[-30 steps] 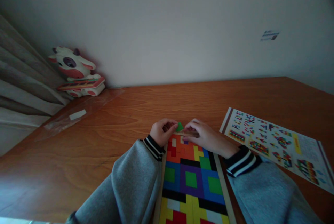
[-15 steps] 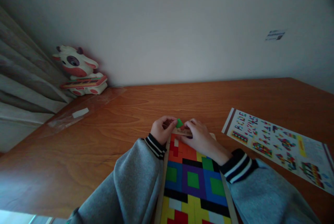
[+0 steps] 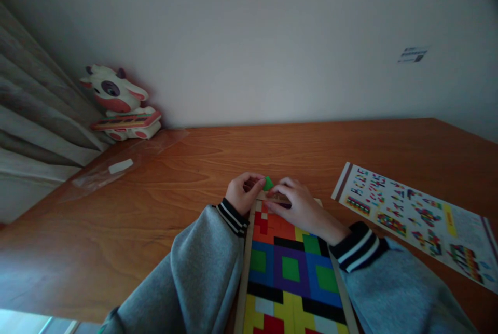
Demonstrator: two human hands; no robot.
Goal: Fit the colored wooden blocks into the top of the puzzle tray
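Green piece (image 3: 268, 183) is up at the far end of the board (image 3: 240, 308), pinched in the fingertips of the left hand (image 3: 243, 194), far as I can see. Right hand (image 3: 298, 204) is curled over that same end, but can't tell if it's actually gripping anything. I'd say the step in hand is fiddly two-handed work on that piece, and the next move calls for a light touch so the board's tiles don't get bumped.
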